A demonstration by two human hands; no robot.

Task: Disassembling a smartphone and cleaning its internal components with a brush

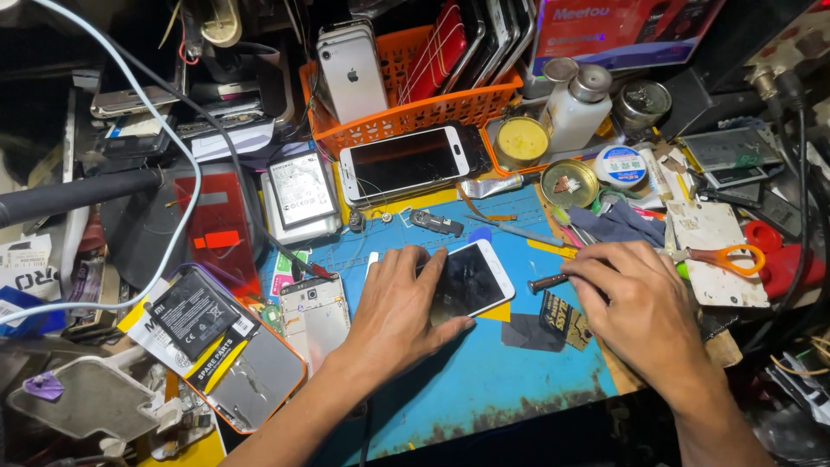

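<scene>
Here the white phone [471,278] is pinned flat under the left hand [399,311], fingers spread, long axis running up-right. Just right of the phone, a thin tool [548,281] is pinched in the right hand [635,304], tip aimed at the phone's right edge.

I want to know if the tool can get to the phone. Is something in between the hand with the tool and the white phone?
Nothing visible. The right hand holds a small tool whose tip points at the white phone, with only bare blue mat between. The left hand rests on the phone.

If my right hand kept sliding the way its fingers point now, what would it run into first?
The right hand points left, holding a small dark-handled tool. Going straight on, the tool tip would probably meet the edge of the white smartphone that the left hand presses to the blue mat; height is hard to judge.
</scene>
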